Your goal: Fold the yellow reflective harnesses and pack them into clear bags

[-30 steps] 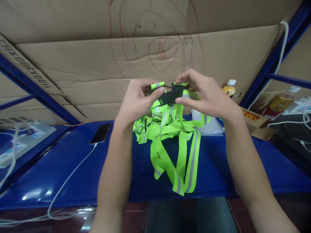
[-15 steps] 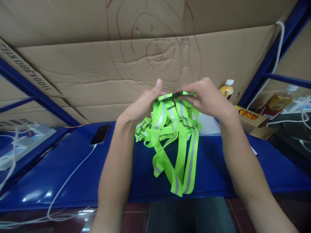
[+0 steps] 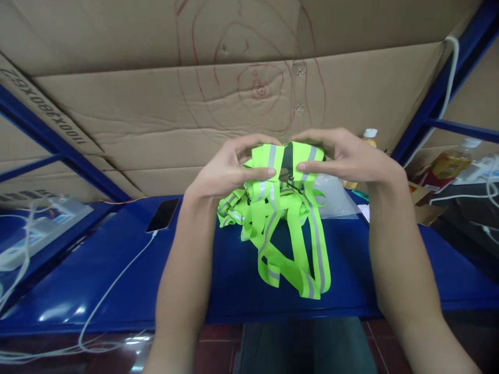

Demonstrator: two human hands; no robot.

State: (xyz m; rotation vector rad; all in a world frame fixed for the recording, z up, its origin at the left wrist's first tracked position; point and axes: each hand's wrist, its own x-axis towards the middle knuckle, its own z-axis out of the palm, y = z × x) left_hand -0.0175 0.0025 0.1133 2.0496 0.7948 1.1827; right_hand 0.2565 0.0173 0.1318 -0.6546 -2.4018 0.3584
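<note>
Soft light; glare on tabletop (image 3: 234, 285); slight blur

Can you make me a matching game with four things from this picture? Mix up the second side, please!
1. Neon straps
2. Phone
3. Plastic bag
4. Cardboard

A. Has red rings drawn on it
B. Joined to a white cable
C. Held by the left hand and the right hand
D. See-through and whitish

Right pairs: 1-C, 2-B, 3-D, 4-A
</note>
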